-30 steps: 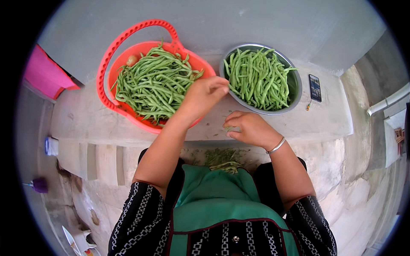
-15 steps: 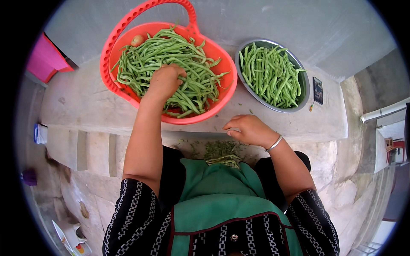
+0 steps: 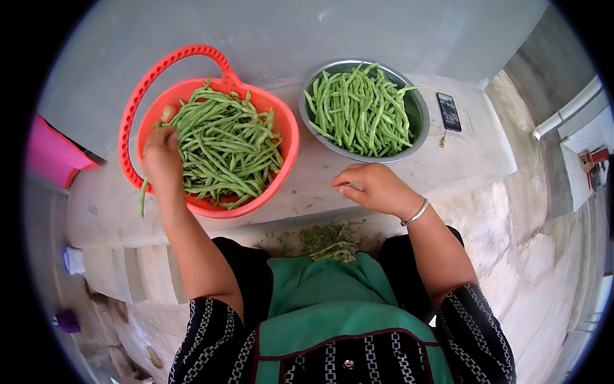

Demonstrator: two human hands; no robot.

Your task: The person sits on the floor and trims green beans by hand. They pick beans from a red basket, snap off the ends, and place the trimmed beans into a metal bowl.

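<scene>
A red plastic basket (image 3: 291, 137) with a looped handle holds a heap of green beans (image 3: 224, 137) and a small round tan vegetable (image 3: 169, 113). My left hand (image 3: 163, 160) is over its left rim, fingers curled in. One long bean (image 3: 142, 197) hangs from beneath that hand, outside the basket; the hand hides its upper end. To the right stands a steel bowl (image 3: 419, 131) full of more green beans (image 3: 361, 112), lying mostly lengthwise. Just in front of the bowl hovers my right hand (image 3: 377, 187), fingers loosely bent, tips slightly apart, nothing visible between them.
Both containers rest on a concrete ledge (image 3: 256, 233) against a grey wall (image 3: 275, 38). A phone (image 3: 449, 112) with a small charm lies right of the bowl. Below the ledge, between my knees, is a pile of green trimmings (image 3: 329, 242). Something pink (image 3: 54, 153) stands far left.
My left hand has moved from the middle of the bean heap to the basket's left rim, where a bean now hangs. My right hand stays near the bowl. The whole view has shifted and turned.
</scene>
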